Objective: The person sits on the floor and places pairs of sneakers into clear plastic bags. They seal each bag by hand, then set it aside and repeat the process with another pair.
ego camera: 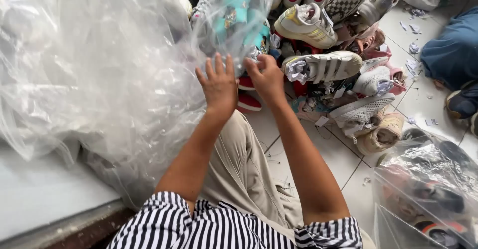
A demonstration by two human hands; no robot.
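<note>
My left hand (218,84) and my right hand (268,78) are raised side by side against a clear plastic bag (234,20) that holds a teal shoe (234,15). Both hands press or grip the bag's lower edge, left fingers spread, right fingers curled into the plastic. The bag sits just in front of a pile of shoes (328,64) on the tiled floor. My forearms reach up from striped sleeves (199,226), over my beige trouser leg (239,169).
A big heap of crumpled clear plastic (84,69) fills the left side. White and pink sneakers with paper stuffing lie at right. Another clear bag with shoes (428,194) stands at lower right. A person in blue (453,50) sits at far right.
</note>
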